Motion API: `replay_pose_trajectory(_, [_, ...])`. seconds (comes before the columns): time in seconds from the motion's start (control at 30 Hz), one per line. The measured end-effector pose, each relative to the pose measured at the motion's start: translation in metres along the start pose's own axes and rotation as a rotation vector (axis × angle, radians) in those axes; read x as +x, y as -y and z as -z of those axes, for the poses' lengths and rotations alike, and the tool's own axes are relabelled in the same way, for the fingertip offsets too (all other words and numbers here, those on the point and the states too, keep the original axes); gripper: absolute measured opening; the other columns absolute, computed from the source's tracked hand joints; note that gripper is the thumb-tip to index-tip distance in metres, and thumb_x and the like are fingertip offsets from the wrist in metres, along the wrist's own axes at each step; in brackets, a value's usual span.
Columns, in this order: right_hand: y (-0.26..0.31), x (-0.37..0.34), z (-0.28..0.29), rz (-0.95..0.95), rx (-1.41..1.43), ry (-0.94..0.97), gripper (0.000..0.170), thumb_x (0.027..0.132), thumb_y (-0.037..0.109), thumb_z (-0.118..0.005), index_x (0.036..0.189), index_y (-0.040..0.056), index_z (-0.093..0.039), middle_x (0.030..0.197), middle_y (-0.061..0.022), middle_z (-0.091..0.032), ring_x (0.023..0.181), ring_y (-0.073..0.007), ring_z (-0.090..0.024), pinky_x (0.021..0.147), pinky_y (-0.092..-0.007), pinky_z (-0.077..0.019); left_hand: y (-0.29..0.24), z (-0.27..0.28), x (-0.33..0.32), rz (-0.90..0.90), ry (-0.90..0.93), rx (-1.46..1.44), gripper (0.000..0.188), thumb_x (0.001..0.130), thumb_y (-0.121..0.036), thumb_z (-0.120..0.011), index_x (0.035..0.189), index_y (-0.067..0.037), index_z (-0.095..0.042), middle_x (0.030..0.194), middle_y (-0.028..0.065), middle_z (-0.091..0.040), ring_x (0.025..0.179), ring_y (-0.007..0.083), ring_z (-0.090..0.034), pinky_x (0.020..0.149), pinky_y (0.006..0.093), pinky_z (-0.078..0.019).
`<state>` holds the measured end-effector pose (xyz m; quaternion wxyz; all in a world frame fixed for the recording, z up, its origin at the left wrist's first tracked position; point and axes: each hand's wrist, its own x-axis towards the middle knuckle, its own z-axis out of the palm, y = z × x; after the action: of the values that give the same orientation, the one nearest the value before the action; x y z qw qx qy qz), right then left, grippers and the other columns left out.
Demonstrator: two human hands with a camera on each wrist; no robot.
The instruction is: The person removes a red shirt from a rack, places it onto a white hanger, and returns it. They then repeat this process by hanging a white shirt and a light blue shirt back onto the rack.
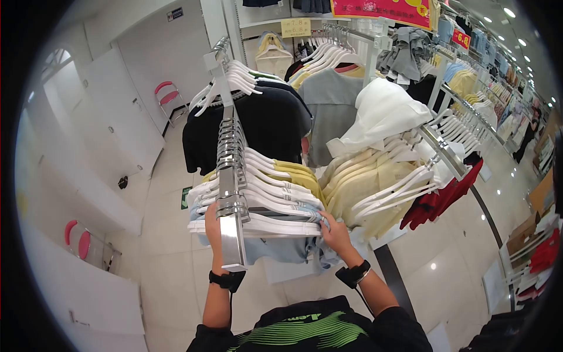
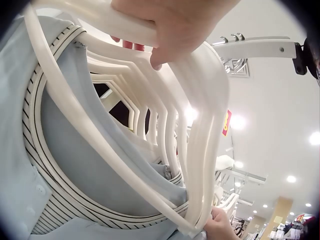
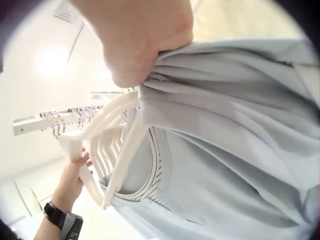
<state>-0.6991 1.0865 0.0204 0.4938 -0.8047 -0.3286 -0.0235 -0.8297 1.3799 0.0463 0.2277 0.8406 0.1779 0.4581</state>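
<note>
White hangers (image 1: 281,226) with light blue tops (image 1: 275,249) hang at the near end of a chrome rail (image 1: 233,240). My left hand (image 1: 213,234) grips the hangers' left side under the rail; in the left wrist view the left hand (image 2: 175,25) has its fingers curled over a thick white hanger (image 2: 100,17). At the other end of the same hangers is my right hand (image 1: 337,234). In the right wrist view the right hand (image 3: 140,40) pinches the bunched light blue fabric (image 3: 210,100) beside the hanger ends. The top's collar has black-and-white striped trim (image 3: 159,170).
Farther along the rail hang yellow tops (image 1: 299,173) and black tops (image 1: 264,123). To the right, another rail (image 1: 443,149) holds pale yellow tops (image 1: 363,182), a white garment (image 1: 384,111) and red clothes (image 1: 446,193). Pink chairs (image 1: 84,244) stand at the left.
</note>
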Motion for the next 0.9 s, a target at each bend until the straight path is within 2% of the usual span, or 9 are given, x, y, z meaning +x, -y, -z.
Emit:
replay_pose_trajectory(0.13, [-0.022, -0.006, -0.014, 0.026, -0.069, -0.079, 0.017, 0.085, 0.014, -0.054, 0.1, 0.0073, -0.057, 0.063, -0.0214, -0.056, 0.057, -0.038, -0.057, 0.05, -0.0419, -0.0428, 0.011, 0.001, 0.002, -0.153, -0.037, 0.247, 0.018, 0.084, 0.0, -0.048, 0.099, 0.005, -0.055, 0.107, 0.0146, -0.055, 0.096, 0.0292, -0.053, 0.082, 0.0342, -0.0437])
replay_pose_trajectory(0.27, [-0.038, -0.017, -0.024, 0.012, -0.089, -0.071, 0.011, 0.086, 0.014, -0.054, 0.089, 0.0036, -0.056, 0.066, -0.0214, -0.058, 0.063, -0.0413, -0.057, 0.055, -0.0443, -0.044, 0.017, 0.004, 0.007, -0.117, 0.035, 0.2, 0.018, 0.085, -0.004, -0.05, 0.1, 0.004, -0.054, 0.105, 0.0132, -0.056, 0.09, 0.0272, -0.056, 0.077, 0.0329, -0.0454])
replay_pose_trajectory(0.37, [-0.063, -0.036, -0.035, -0.166, -0.057, -0.074, 0.01, 0.084, 0.012, -0.053, 0.087, 0.0029, -0.057, 0.074, -0.0232, -0.059, 0.07, -0.0416, -0.058, 0.058, -0.0449, -0.045, 0.036, -0.004, -0.019, 0.225, 0.045, -0.14, 0.029, 0.086, -0.01, -0.05, 0.113, 0.003, -0.05, 0.108, 0.0156, -0.056, 0.096, 0.0296, -0.055, 0.084, 0.035, -0.0426])
replay_pose_trajectory(0.47, [-0.138, -0.077, -0.089, 0.012, 0.097, -0.13, 0.009, 0.082, 0.011, -0.053, 0.085, 0.0031, -0.057, 0.07, -0.022, -0.059, 0.068, -0.0412, -0.057, 0.057, -0.0479, -0.0442, 0.03, -0.01, -0.028, 0.449, 0.046, -0.377, 0.038, 0.088, -0.014, -0.05, 0.122, 0.001, -0.047, 0.109, 0.0172, -0.057, 0.101, 0.0312, -0.054, 0.089, 0.0364, -0.0407])
replay_pose_trajectory(0.53, [-0.147, -0.11, -0.125, 0.061, -0.195, 0.107, 0.006, 0.079, 0.007, -0.052, 0.08, 0.0025, -0.055, 0.068, -0.0226, -0.055, 0.069, -0.0419, -0.056, 0.059, -0.0489, -0.0433, -0.025, -0.001, -0.018, 0.32, 0.125, -0.286, 0.04, 0.088, -0.013, -0.051, 0.125, 0.001, -0.044, 0.112, 0.0174, -0.056, 0.103, 0.0306, -0.053, 0.091, 0.0354, -0.04])
replay_pose_trajectory(0.63, [-0.109, -0.123, -0.153, 0.042, 0.108, 0.274, 0.008, 0.08, 0.011, -0.051, 0.081, 0.0022, -0.052, 0.07, -0.0227, -0.054, 0.071, -0.0425, -0.054, 0.061, -0.0497, -0.0419, -0.088, 0.013, -0.006, 0.131, 0.239, -0.146, 0.045, 0.088, -0.012, -0.051, 0.13, 0.0, -0.039, 0.117, 0.0177, -0.054, 0.106, 0.0295, -0.052, 0.093, 0.0339, -0.0388])
replay_pose_trajectory(0.67, [-0.1, -0.123, -0.16, 0.0, 0.109, 0.371, 0.012, 0.084, 0.014, -0.051, 0.084, 0.0026, -0.053, 0.075, -0.0225, -0.055, 0.074, -0.0426, -0.053, 0.064, -0.0487, -0.0427, -0.037, -0.008, -0.033, 0.142, 0.311, -0.132, 0.053, 0.087, -0.008, -0.052, 0.135, -0.001, -0.031, 0.121, 0.0186, -0.051, 0.11, 0.0279, -0.051, 0.095, 0.0327, -0.038])
replay_pose_trajectory(0.8, [-0.064, -0.122, -0.183, 0.134, 0.139, 0.592, 0.014, 0.085, 0.017, -0.049, 0.085, 0.0026, -0.053, 0.076, -0.0222, -0.055, 0.074, -0.0421, -0.054, 0.063, -0.0474, -0.042, -0.032, -0.016, -0.044, 0.121, 0.347, -0.403, 0.061, 0.083, -0.003, -0.055, 0.137, 0.001, -0.027, 0.122, 0.0192, -0.05, 0.11, 0.0277, -0.051, 0.094, 0.0326, -0.0384])
replay_pose_trajectory(0.9, [-0.023, -0.123, -0.184, 0.187, 0.17, 0.843, 0.016, 0.084, 0.016, -0.049, 0.08, 0.0007, -0.049, 0.076, -0.0227, -0.055, 0.076, -0.0417, -0.054, 0.066, -0.0481, -0.04, -0.009, -0.021, -0.046, 0.148, 0.359, -0.317, 0.063, 0.083, -0.002, -0.054, 0.138, 0.0, -0.025, 0.121, 0.0195, -0.05, 0.11, 0.0286, -0.052, 0.094, 0.0331, -0.0386])
